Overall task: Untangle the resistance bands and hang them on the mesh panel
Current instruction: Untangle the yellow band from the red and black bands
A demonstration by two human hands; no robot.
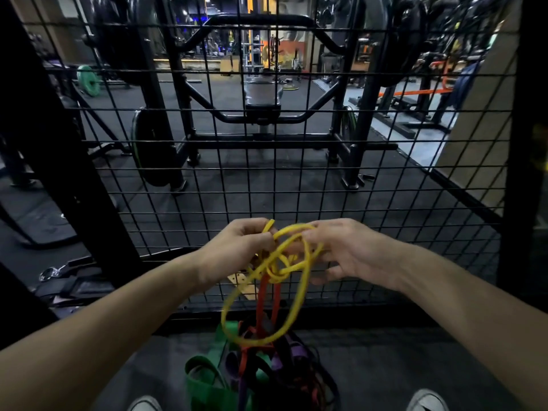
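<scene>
From the head view, both hands are raised side by side in front of the black mesh panel, working on a knotted yellow band. The left hand has its fingers curled round strands of the yellow band, one short end poking up above its fingertips. The right hand pinches a loop of the same band at its top, thumb and forefinger closed on it, while its lower fingers are spread and blurred just below. Between the two hands the yellow band twists into a knot, and a long loop of it hangs down under the hands.

A red band runs straight down from the knot, just below the left hand's fingers, into a heap of bands on the dark floor. In that heap, well below both hands, lie a wide green band, a purple band and black bands, all tangled together; how they cross cannot be told. Two white shoe tips show at the bottom edge, either side of the heap. Beyond the mesh panel stands a black weight rack.
</scene>
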